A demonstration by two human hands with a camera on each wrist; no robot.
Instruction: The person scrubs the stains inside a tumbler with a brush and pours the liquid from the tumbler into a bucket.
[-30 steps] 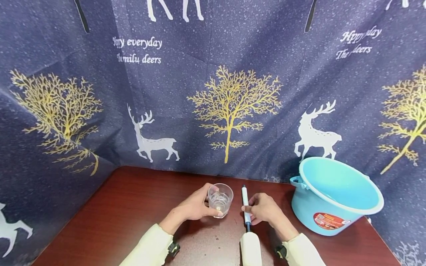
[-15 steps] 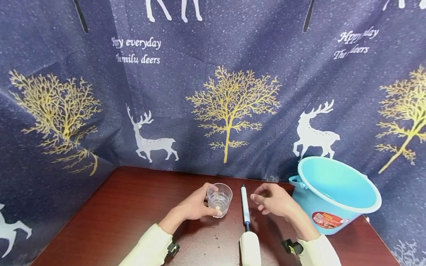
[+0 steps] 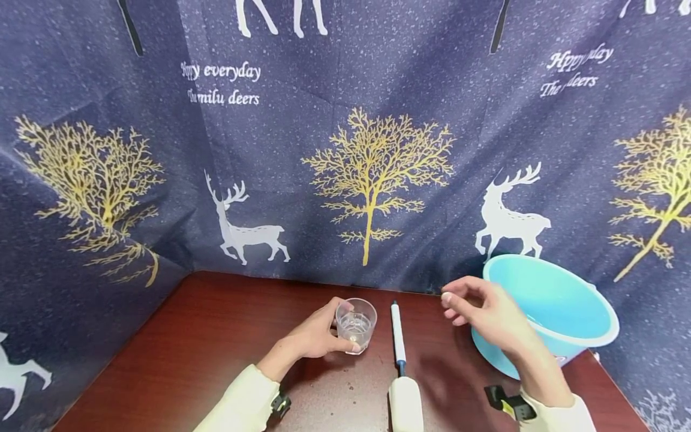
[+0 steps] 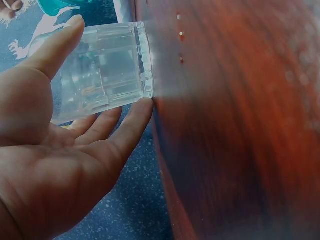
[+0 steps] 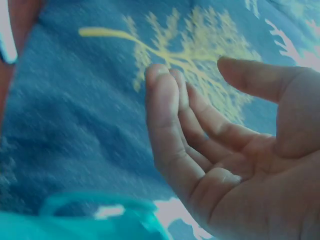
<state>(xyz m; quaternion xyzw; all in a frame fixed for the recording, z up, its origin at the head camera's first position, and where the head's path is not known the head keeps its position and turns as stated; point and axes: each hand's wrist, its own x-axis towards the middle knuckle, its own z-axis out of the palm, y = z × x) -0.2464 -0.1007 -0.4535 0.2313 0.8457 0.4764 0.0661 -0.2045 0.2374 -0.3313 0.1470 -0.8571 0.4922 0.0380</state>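
My left hand grips a clear cup with some clear liquid in it, thumb on the near side and fingers round the far side. In the left wrist view the cup has its base at the wooden table. To the right of it lies a brush-like tool with a pale blue handle and a thick white head, touched by neither hand. My right hand is raised in front of the blue bucket, fingers loosely bent and thumb apart, as the right wrist view also shows.
The bucket stands at the table's right side, its handle showing in the right wrist view. A dark fabric backdrop with trees and deer rises behind the reddish-brown table. Small drops dot the tabletop near the cup.
My right hand has let go of the tool's handle, then moved right and up to the front of the bucket. The tool has stayed put, and my left hand still holds the cup.
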